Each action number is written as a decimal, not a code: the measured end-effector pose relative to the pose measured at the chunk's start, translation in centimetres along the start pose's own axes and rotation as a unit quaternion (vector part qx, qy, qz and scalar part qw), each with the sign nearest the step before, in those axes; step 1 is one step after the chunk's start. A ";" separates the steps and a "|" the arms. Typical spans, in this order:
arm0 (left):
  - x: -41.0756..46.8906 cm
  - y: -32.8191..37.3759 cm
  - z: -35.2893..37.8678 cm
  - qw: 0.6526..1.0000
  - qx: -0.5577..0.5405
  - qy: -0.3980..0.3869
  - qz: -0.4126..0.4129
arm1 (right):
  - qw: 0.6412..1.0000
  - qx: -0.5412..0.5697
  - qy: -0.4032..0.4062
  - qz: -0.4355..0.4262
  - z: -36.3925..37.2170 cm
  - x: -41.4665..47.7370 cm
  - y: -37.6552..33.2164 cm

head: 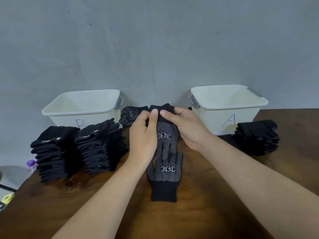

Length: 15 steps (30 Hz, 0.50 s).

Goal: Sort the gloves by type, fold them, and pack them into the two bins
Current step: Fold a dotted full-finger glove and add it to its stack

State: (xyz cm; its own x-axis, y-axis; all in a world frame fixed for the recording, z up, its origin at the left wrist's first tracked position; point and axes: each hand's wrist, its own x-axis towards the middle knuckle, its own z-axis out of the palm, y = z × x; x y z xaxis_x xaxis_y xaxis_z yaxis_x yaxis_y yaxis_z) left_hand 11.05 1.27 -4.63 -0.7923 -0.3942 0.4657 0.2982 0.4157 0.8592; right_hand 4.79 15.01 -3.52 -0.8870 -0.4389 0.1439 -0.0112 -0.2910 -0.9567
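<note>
Head view is showing a dark wooden counter (215, 213) with a black dotted glove (164, 176) lying flat nearest the person, its cuff pointing toward them and its fingers pointing away. A second dotted glove (165, 131) is lying just beyond it, printed side up, and its fingertips are overlapping those of the first, though that part is blurred. Both hands are working at this second glove's far end. The left hand (143, 135) is pinching the dark knit edge between thumb and fingers. The right hand (186, 128) is pinching the same edge from the other side, thumb close to the left thumb.

Left of the hands, two tall stacks of plain black gloves (77, 149) are standing side by side, leaning a little. A shorter stack of dark gloves (257, 137) is sitting well apart on the right. Off the counter's left edge, a purple-capped bottle (31, 163) and a yellow object (7, 198) are showing.

Farther back, a rolled dotted glove (128, 116) is resting between the two white bins. Bin B (82, 109) is standing behind the left stacks and bin A (227, 104) behind the right stack, both against a grey wall (155, 40).
</note>
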 end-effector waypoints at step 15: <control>0.0 -3.3 -2.7 0.999 0.029 -0.024 -0.027 | 0.972 -0.185 0.060 -0.129 -2.8 0.3 -1.4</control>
State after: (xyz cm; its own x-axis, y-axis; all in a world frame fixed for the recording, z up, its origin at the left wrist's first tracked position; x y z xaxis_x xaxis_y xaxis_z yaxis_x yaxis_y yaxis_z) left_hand 11.53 -2.32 -6.90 -0.8316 -0.3784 0.4065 0.2237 0.4417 0.8688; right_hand 3.26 17.64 -2.82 -0.8800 -0.2833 0.3812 -0.3856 -0.0424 -0.9217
